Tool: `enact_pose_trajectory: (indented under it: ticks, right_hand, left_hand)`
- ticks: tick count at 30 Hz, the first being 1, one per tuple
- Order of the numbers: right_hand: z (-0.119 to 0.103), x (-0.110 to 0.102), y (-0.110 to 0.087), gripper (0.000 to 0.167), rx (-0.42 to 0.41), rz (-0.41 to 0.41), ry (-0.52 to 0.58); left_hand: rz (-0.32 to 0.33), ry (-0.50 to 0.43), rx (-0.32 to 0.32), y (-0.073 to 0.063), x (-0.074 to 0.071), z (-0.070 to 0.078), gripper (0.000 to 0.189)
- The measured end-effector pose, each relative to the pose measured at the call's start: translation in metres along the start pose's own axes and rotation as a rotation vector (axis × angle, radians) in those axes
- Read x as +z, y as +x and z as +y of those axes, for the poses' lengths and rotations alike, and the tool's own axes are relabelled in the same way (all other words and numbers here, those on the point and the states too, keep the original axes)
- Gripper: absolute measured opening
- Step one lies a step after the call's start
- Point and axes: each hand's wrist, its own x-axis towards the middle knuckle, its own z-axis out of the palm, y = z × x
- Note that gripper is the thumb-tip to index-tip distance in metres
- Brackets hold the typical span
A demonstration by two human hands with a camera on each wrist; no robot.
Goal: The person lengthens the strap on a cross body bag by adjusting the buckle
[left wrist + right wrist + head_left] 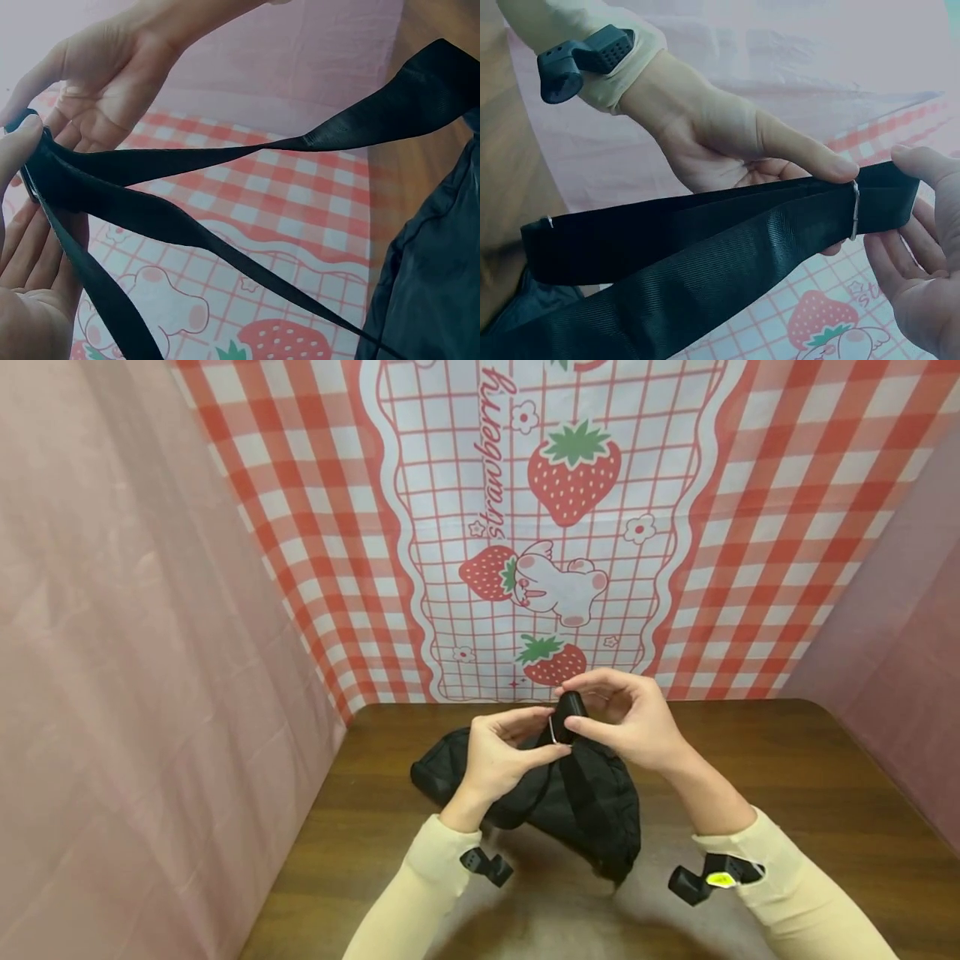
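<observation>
A black fabric bag (pixel 611 814) lies on the table under both hands, its webbing strap (pixel 727 270) raised from it. My left hand (pixel 497 760) pinches the strap at a thin metal slider buckle (pixel 856 211), thumb on one edge and fingers on the other. Beyond the buckle, a short folded loop of strap (pixel 572 710) sticks out. My right hand (pixel 637 722) pinches that loop's end between thumb and fingers. In the left wrist view several lengths of strap (pixel 157 210) run from the hands, some reaching back toward the bag. The fingers partly hide the buckle there.
The brown wooden table (pixel 750 777) extends to both sides of the bag. A red checked strawberry-print cloth (pixel 555 527) hangs behind it. Pink curtains (pixel 150 652) stand at left and right. A small black camera (pixel 487 864) is strapped at each wrist.
</observation>
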Motion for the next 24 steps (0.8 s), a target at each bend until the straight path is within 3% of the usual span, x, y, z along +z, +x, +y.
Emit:
enact_pose_trajectory:
  ticks: [4, 12, 24]
  right_hand:
    - [0.0009, 0.0011, -0.0003, 0.041, -0.003, -0.006, 0.011]
    - [0.0033, 0.0066, -0.0021, 0.047, 0.025, -0.052, -0.126]
    - [0.0022, 0.0037, -0.0037, 0.043, 0.003, 0.02, -0.063]
  left_hand:
    - [-0.005, 0.002, 0.016, 0.0008, -0.0014, -0.0007, 0.042]
    - [-0.001, 0.001, 0.001, -0.0014, -0.0022, 0.0008, 0.043]
    - [-0.02, -0.01, 0.032, -0.0001, -0.0035, -0.0016, 0.042]
